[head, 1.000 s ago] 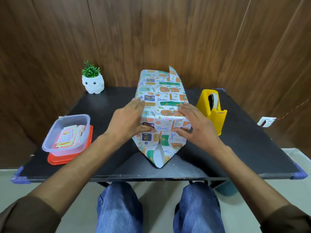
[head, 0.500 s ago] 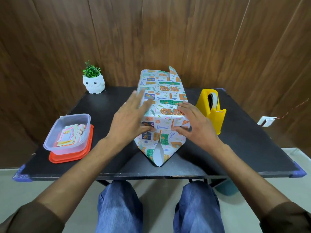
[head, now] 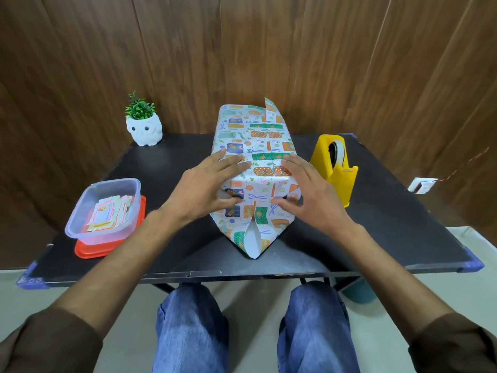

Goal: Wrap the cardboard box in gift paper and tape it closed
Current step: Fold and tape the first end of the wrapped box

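Observation:
The box wrapped in patterned gift paper [head: 254, 135] stands lengthwise in the middle of the black table [head: 390, 224]. Its near end is folded into a pointed flap [head: 252, 238] lying on the table, white underside showing. My left hand [head: 207, 187] lies flat on the box's near left corner, fingers straight on top and thumb pressing the front face. My right hand [head: 306, 189] mirrors it on the right corner, fingers on top, thumb on the front. At the far end a paper corner sticks up. The yellow tape dispenser [head: 334, 168] stands just right of the box.
A clear plastic tub of paper cards [head: 106, 208] sits on an orange lid at the left. A white owl pot with a green plant [head: 144, 125] stands at the back left. A wood-panelled wall rises behind the table. My knees are under the near edge.
My left hand's fingers lifted briefly and now lie flat again on the box top. The right hand has barely shifted. The box has stayed in place.

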